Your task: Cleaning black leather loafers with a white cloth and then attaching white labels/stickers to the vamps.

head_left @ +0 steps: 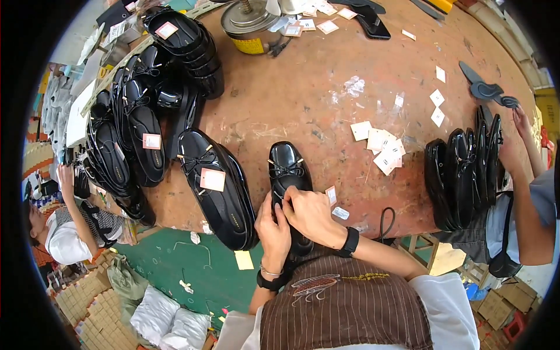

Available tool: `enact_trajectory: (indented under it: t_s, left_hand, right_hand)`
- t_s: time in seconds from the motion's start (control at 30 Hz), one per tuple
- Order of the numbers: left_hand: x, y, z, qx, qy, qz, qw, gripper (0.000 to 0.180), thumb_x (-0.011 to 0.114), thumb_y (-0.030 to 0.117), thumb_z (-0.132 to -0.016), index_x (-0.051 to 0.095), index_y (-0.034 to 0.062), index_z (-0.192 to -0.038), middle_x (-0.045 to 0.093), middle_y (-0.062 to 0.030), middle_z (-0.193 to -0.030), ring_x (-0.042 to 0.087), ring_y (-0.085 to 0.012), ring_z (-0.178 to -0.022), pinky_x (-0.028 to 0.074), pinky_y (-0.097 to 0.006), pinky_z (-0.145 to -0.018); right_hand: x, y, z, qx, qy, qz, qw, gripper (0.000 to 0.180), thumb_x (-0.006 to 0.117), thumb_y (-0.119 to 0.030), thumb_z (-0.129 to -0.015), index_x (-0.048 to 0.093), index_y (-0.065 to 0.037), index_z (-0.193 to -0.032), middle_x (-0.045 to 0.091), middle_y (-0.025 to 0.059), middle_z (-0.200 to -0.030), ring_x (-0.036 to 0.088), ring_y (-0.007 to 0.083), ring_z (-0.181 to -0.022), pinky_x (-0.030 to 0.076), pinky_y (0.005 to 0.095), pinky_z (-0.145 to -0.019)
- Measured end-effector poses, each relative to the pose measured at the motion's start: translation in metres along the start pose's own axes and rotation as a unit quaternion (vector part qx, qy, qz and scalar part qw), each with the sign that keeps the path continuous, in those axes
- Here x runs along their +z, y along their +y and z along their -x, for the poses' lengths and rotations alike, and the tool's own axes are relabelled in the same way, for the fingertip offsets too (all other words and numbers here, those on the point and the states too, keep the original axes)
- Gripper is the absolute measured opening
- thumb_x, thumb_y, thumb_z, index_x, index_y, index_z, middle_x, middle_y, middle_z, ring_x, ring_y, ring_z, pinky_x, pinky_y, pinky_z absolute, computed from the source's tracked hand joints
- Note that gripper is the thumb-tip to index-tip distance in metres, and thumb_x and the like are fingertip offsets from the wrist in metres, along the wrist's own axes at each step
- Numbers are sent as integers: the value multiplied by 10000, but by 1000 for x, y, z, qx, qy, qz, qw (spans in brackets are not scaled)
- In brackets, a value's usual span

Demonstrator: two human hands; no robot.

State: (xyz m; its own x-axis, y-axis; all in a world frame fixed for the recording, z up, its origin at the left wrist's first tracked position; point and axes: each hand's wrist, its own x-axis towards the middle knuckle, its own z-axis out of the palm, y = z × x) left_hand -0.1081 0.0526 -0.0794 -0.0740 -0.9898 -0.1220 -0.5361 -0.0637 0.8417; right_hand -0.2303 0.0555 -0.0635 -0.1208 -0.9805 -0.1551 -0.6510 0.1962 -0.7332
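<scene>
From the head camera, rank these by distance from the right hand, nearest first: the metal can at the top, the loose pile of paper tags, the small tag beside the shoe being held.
1. Small tag: just right of the right hand.
2. Pile of paper tags: farther up and right, mid-table.
3. Metal can: far edge of the table, top of the view.

Glossy black leather-look shoe [287, 170] on a worn, scuffed brown tabletop [326, 99].
</scene>
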Motion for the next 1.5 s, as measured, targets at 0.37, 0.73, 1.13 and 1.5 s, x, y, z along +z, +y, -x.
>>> enact_trajectory:
  t_s: [0.37,0.73,1.13,1.5]
  left_hand:
    - [0,-13,1,61,5,-33,998,312,528,-8,-978,569,-92,-1276,687,-192,-1077,668,-151,-869,547,-308,-725]
    - [-5,24,-8,100,-9,-163,981,277,583,44,-934,638,67,-1205,535,-234,-1259,586,-421,-1081,484,-443,-917]
    - [-5,29,-12,108,-43,-188,975,88,546,-21,-918,515,-8,-1000,463,-250,-1301,536,-465,-1099,447,-478,-912]
    - [-12,21,-15,133,-28,-187,973,232,601,-45,-867,635,-3,-1093,548,-187,-1191,617,-341,-975,519,-379,-764]
  right_hand:
    - [7,-2,-6,28,6,-3,1000,151,633,-172,-869,608,-24,-874,677,184,-718,663,385,-653,506,479,-596]
    - [3,7,-5,11,37,-9,999,153,604,-187,-896,601,-34,-903,669,193,-702,670,373,-643,512,486,-585]
    - [11,12,-2,-6,3,-4,1000,233,644,-160,-820,566,31,-929,665,221,-681,685,376,-634,516,462,-523]
    - [13,14,-1,-49,51,-4,998,233,661,-129,-779,619,29,-945,672,184,-694,688,336,-629,529,418,-542]
